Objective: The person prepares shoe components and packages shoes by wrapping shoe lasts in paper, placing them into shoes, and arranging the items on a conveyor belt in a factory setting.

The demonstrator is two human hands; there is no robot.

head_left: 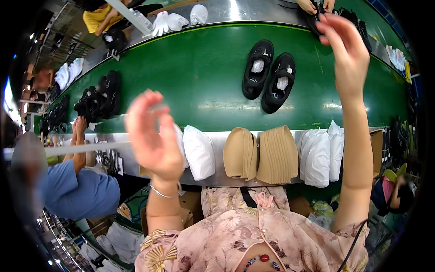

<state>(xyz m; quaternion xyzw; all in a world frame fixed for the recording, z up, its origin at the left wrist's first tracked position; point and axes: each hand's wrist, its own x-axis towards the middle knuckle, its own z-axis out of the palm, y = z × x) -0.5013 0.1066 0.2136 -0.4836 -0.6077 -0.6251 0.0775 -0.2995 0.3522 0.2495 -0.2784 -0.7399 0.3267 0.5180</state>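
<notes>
Head view: left hand point(152, 138) raised, blurred, grip unclear; right hand point(346, 50) pinching something thin beyond the black shoes point(268, 76) on green bench point(195, 77). Probably light, limp; best pinched at ends.

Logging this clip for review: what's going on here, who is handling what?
A person stands at a green conveyor belt with both hands raised. The left hand is blurred and may pinch something small and pale; the right hand is lifted high, its hold unclear. A pair of black shoes with white stuffing lies on the belt. Tan insole stacks and white bags line the metal ledge. A co-worker in blue works alongside.
</notes>
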